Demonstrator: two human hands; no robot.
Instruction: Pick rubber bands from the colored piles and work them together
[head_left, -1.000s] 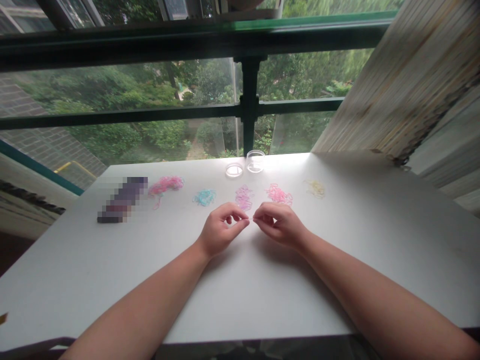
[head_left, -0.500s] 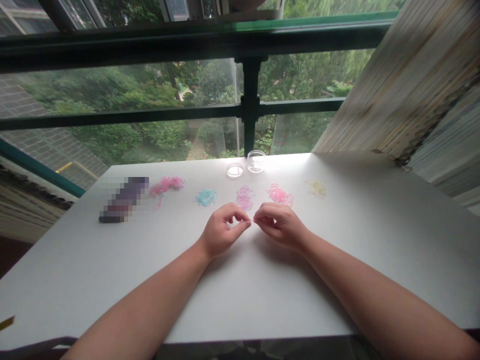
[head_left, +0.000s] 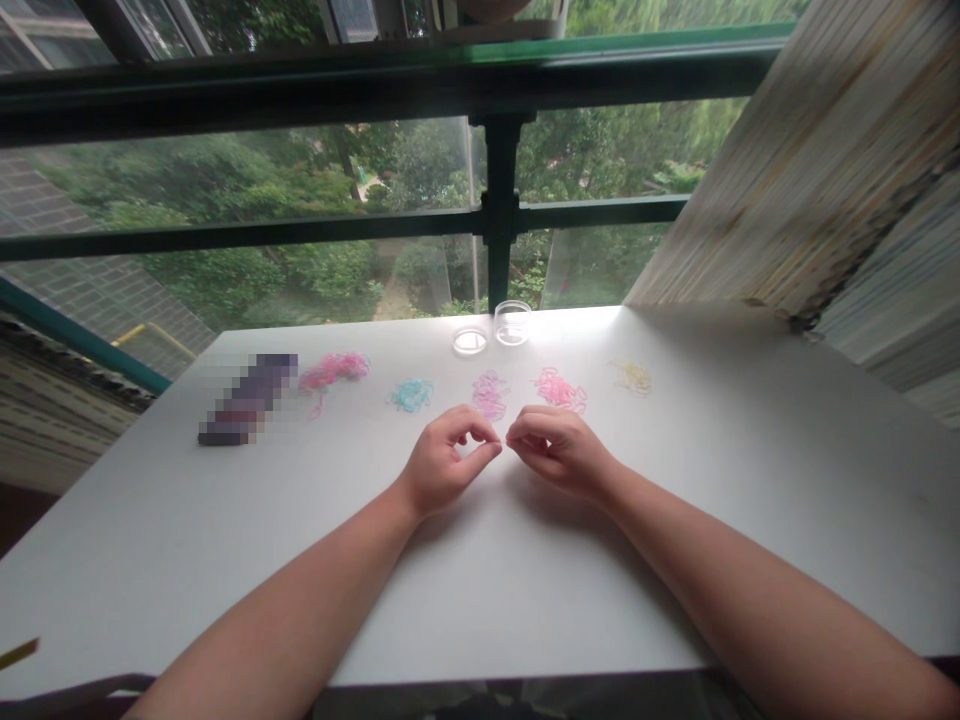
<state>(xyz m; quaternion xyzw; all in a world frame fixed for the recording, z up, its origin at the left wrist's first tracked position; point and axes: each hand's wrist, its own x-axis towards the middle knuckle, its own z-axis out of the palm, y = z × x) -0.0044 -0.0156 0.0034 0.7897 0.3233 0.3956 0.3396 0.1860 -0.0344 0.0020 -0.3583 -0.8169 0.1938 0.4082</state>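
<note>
While my left hand (head_left: 446,460) pinches closed beside my similarly pinched right hand (head_left: 562,450), I can't tell what either grips. Purple loops (head_left: 489,395) lie just beyond.

My left hand (head_left: 454,460) and right hand (head_left: 559,448) nearly meet, thumbs and forefingers pinched tip to tip, with both bare forearms angling inward.

From where I stand, the left hand (head_left: 442,458) and right hand (head_left: 564,450) pinch nearly tip to tip over the white tabletop (head_left: 450,600); anything held is too small to tell. Around them lie purple loops (head_left: 489,396) at twelve o'clock, pink loops (head_left: 559,390) between one and two, yellow loops (head_left: 635,378) at two, blue loops (head_left: 411,395) at ten.
</note>
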